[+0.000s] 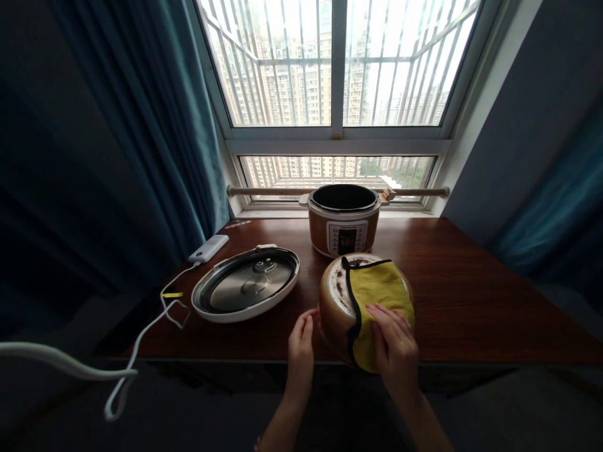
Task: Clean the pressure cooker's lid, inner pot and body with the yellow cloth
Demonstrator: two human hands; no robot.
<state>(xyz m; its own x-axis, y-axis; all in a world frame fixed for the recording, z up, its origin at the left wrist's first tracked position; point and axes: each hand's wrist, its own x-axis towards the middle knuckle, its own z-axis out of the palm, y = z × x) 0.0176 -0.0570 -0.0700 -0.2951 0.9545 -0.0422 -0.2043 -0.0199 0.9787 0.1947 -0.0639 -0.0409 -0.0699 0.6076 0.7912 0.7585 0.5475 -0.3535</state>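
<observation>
An upturned golden-brown inner pot (pixel 332 334) lies at the table's front edge, its whitish base (pixel 337 287) showing dark stains. Over the right part of it spreads a yellow cloth (pixel 379 284) with black edging. My right hand (pixel 397 344) presses this cloth against the pot, fingers bent over it. At the pot's left side, my left hand (pixel 301 339) grips the edge with its fingers closed; the fingertips are partly hidden. Just behind stands a brown and white electric cooker (pixel 319 227), lidless, with a dark inside and a control panel facing me.
Left of the pot, the cooker lid (pixel 276 309) lies with its metal inner side up. A white power bank (pixel 208 248) with a white cable (pixel 141 336) is farther left. Blue curtains (pixel 160 125) hang beside the barred window (pixel 282 63) behind the wooden table (pixel 461 295).
</observation>
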